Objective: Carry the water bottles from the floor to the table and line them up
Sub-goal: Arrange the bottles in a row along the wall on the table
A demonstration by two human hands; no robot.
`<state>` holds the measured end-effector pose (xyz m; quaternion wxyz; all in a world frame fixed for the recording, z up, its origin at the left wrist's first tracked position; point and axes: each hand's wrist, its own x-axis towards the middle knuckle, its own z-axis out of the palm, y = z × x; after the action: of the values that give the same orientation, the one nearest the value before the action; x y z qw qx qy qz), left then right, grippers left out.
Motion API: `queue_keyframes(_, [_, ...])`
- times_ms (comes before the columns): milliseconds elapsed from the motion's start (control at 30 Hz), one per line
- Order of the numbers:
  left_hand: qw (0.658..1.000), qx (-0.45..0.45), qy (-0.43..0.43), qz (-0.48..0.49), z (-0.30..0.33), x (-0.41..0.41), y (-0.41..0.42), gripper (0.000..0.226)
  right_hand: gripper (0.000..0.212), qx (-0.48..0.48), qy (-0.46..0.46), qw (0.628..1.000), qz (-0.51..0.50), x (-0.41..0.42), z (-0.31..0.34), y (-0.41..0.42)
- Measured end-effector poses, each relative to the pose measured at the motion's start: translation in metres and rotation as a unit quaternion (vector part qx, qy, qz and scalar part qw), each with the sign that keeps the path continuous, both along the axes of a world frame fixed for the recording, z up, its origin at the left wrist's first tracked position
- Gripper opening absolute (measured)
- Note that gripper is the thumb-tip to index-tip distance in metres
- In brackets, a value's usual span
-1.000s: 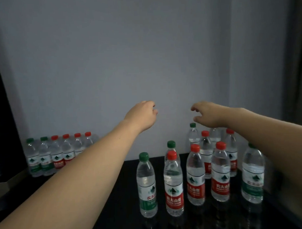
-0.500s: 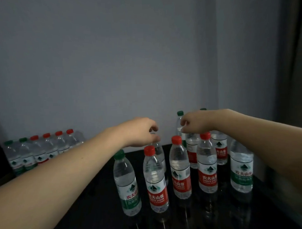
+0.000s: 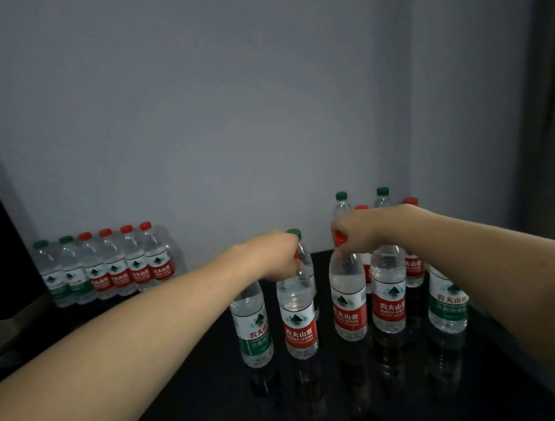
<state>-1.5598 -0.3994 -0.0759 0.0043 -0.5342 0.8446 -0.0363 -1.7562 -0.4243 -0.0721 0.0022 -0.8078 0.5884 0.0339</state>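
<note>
Nearest, two bare forearms reach forward over a glossy black table [image 3: 194,399]. At the table's front row stand clear plastic water bottles: a green-labelled bottle [image 3: 254,324] on the left, then a red-labelled bottle [image 3: 298,316] beside it. The left hand [image 3: 276,257] curls its fingers round the top of that red-labelled bottle, covering its cap. The right hand [image 3: 358,229] grips the red cap of the next red-labelled clear bottle [image 3: 348,299], which stands upright; whether its base touches the table is unclear. Right of it stand another red-labelled bottle [image 3: 388,297] and a green-labelled one [image 3: 447,302]. Behind these, more bottles with green and red caps [image 3: 382,197] stand near the grey wall [image 3: 203,118]. Far left, lower, a shrink-wrapped pack of bottles [image 3: 114,269] sits against the wall.
</note>
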Motion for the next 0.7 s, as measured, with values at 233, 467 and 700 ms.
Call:
queue_keyframes(233, [0.988, -0.117, 0.096, 0.026, 0.097, 0.039, 0.032, 0.026, 0.025, -0.079, -0.025, 0.996, 0.022, 0.005, 0.1, 0.042])
queue_keyframes(467, [0.952, -0.25, 0.171, 0.053, 0.17, 0.104, 0.043, 0.026, 0.029, -0.212, -0.064, 0.973, 0.068, 0.057, 0.19, 0.059])
queue_keyframes(700, [0.931, -0.294, 0.195, 0.096, 0.176, 0.178, -0.008, 0.022, 0.03, -0.235, -0.092, 0.962, 0.108, 0.145, 0.202, -0.002])
